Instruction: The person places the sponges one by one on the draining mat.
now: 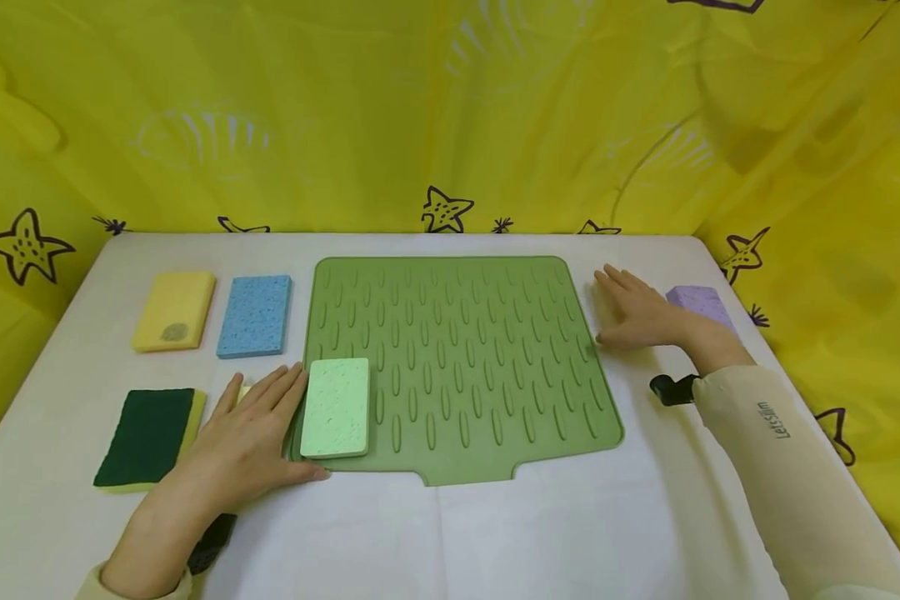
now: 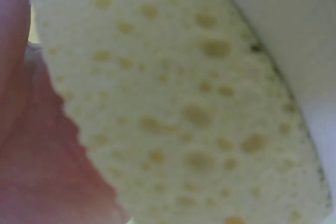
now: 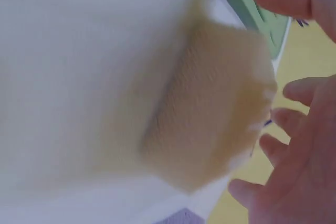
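In the head view my left hand (image 1: 243,442) lies at the mat's left edge, fingers extended and thumb spread. Its fingertips are right beside a light green sponge (image 1: 335,408) on the green ridged mat (image 1: 480,358). A cream, porous sponge (image 2: 173,108) fills the left wrist view in front of the palm; in the head view my hand mostly hides it. My right hand (image 1: 637,317) is spread by the mat's right edge, thumb tip close to the rim. Under its palm lies a beige block, likely a sponge (image 3: 210,108), with the fingers apart from it.
Yellow (image 1: 174,312) and blue (image 1: 255,317) sponges lie left of the mat. A dark green scouring sponge (image 1: 146,437) sits nearer, left of my left hand. A purple sponge (image 1: 699,304) rests behind my right wrist. Yellow curtains (image 1: 420,108) border the white table (image 1: 540,533).
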Motion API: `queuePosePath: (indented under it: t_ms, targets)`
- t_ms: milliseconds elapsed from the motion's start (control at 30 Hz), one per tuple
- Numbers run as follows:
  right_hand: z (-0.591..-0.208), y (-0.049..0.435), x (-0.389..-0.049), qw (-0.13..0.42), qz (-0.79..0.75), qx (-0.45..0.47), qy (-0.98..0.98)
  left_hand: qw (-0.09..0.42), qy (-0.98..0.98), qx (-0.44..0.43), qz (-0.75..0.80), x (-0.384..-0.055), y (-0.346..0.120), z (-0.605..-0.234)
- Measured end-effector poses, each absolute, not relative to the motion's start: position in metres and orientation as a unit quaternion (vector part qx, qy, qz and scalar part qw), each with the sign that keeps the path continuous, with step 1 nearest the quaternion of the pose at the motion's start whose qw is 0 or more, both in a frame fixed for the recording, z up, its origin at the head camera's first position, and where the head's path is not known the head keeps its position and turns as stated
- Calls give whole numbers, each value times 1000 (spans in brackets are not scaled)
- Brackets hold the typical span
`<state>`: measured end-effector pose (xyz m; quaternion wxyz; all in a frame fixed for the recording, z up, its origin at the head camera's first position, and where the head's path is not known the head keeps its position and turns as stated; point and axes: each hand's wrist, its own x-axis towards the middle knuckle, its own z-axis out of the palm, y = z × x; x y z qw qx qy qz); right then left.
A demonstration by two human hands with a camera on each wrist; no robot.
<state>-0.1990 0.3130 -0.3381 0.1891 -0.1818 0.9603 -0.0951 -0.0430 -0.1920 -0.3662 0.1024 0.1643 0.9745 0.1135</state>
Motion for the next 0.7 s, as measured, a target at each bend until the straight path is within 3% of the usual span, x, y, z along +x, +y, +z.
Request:
queuePosePath:
  t_ms: [233, 700]
  targets:
    - [-331, 320, -198, 202, -58, -200, 957, 102, 975, 162, 116, -42, -192, -366]
    - [-332, 320, -197, 177, -34, -217, 959, 109, 974, 155, 128, -42, -191, -364]
